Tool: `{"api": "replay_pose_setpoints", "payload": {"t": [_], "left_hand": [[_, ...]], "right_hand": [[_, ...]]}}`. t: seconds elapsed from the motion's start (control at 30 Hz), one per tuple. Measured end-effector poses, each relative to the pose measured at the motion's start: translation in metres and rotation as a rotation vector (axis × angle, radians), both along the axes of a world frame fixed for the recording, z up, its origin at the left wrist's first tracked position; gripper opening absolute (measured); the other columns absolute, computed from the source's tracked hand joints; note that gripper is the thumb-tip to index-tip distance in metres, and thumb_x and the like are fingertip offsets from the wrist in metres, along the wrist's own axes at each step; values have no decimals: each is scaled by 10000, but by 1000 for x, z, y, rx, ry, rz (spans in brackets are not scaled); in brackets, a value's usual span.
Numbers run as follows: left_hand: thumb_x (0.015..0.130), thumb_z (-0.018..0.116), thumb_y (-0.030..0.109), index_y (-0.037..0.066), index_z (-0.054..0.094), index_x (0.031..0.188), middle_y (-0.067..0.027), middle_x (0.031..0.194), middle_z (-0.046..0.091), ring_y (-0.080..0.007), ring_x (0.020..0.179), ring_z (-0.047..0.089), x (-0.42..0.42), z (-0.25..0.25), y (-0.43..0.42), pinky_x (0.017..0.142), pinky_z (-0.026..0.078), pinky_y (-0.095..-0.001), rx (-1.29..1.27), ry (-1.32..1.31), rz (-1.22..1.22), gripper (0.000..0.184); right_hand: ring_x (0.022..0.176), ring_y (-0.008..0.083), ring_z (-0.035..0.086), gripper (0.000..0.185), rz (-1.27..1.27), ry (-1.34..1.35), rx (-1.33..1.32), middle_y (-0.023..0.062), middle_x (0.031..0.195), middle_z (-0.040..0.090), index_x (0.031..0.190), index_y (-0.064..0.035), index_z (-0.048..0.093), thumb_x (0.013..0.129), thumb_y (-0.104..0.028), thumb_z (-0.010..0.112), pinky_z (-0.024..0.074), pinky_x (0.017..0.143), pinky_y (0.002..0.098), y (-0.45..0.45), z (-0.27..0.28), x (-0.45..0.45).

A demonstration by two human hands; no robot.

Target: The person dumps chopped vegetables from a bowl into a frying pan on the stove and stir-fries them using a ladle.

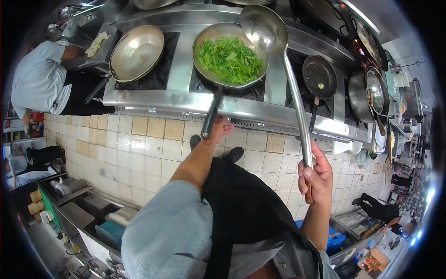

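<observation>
My right hand (317,176) is closed around the wooden end of a long-handled metal ladle (298,102). The bowl of the ladle hangs over the right rim of a frying pan (200,46) on the middle burner. Chopped leafy greens (230,60) lie in that pan. Its dark handle (212,113) points towards me and partly covers my left hand (221,129). That hand is low at the stove's front edge, beside and below the handle, with its visible fingers apart and nothing seen in them. Whether it touches the stove front, I cannot tell.
An oiled frying pan (135,55) sits on the left burner, a small dark pan (319,76) on the right one. Beyond it stands a deep pot (360,97). A co-worker (39,76) stands at the left end of the stove (186,101). Steel counters (81,216) are behind me.
</observation>
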State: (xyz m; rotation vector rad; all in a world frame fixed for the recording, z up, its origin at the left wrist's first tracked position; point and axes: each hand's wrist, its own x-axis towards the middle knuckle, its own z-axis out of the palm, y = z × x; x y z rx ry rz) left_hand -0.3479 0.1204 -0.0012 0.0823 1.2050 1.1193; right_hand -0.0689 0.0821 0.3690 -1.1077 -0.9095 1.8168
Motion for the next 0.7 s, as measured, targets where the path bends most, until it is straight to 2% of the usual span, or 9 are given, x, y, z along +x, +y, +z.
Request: {"api": "replay_pose_setpoints", "payload": {"t": [0.03, 0.17, 0.3, 0.47, 0.53, 0.6, 0.63, 0.67, 0.7], "left_hand": [[959, 600, 209, 98, 519, 1190, -116, 1161, 570, -281, 960, 648, -1, 1, 0, 842, 557, -398, 2, -10, -18, 268], [961, 604, 282, 116, 519, 1203, -116, 1191, 558, -281, 983, 639, -5, 9, -2, 846, 549, -400, 22, -8, -112, 305], [953, 612, 337, 134, 519, 1213, -97, 1208, 547, -290, 994, 636, -12, 12, -7, 842, 546, -393, 4, 11, -143, 343], [878, 710, 330, 140, 531, 1271, -58, 1171, 546, -293, 845, 647, -73, -5, -38, 749, 573, -420, 1, 99, -407, 471], [841, 745, 271, 118, 568, 1249, -78, 1191, 582, -302, 950, 646, -107, -15, -52, 769, 577, -394, -214, 262, -498, 471], [792, 772, 249, 101, 585, 1248, -135, 1236, 602, -307, 1085, 615, -173, -61, -91, 854, 554, -386, 747, 1570, -1290, 514], [758, 783, 291, 113, 592, 1251, -168, 1254, 606, -307, 1173, 569, -189, -41, -103, 946, 502, -384, 432, 1315, -1241, 558], [683, 813, 296, 144, 563, 1305, -238, 1233, 592, -400, 1167, 555, -225, -61, -120, 977, 466, -450, 586, 1464, -1345, 688], [677, 813, 334, 148, 561, 1306, -242, 1224, 597, -405, 1166, 556, -241, -50, -137, 988, 458, -449, 416, 1460, -1305, 703]], "right_hand": [[479, 32, 435, 650, -3, 0, 1, 23, 770, 559, 1460, -28, 388, 849, 65, 588, 345, 406, 177, 0, -4, -2], [486, 42, 453, 628, 76, -543, 90, 3, 783, 554, 1469, -49, 384, 883, 51, 586, 359, 416, 204, -4, -19, -22], [468, 45, 448, 622, 39, -427, 19, 4, 761, 538, 1469, -48, 380, 888, 48, 580, 353, 396, 206, -9, -22, -27], [419, 65, 448, 617, -41, -265, 25, 26, 757, 550, 1465, -49, 370, 889, 35, 574, 357, 361, 213, -7, -18, -42], [419, 70, 454, 613, -87, -189, 20, 33, 761, 556, 1466, -52, 369, 892, 27, 573, 358, 357, 218, -8, -17, -54], [416, 87, 466, 595, -125, -49, 3, 60, 782, 572, 1467, -64, 366, 909, -14, 570, 363, 345, 229, -9, -20, -62], [416, 87, 466, 595, -138, -45, 22, 60, 782, 572, 1467, -64, 366, 909, -14, 570, 363, 345, 229, -8, -19, -66], [414, 89, 465, 586, -170, 23, 21, 66, 792, 574, 1466, -67, 365, 916, -29, 564, 362, 342, 230, -7, -19, -71], [412, 92, 464, 576, -202, 90, 20, 72, 802, 576, 1466, -71, 363, 924, -44, 558, 361, 339, 230, -6, -18, -75]]}}
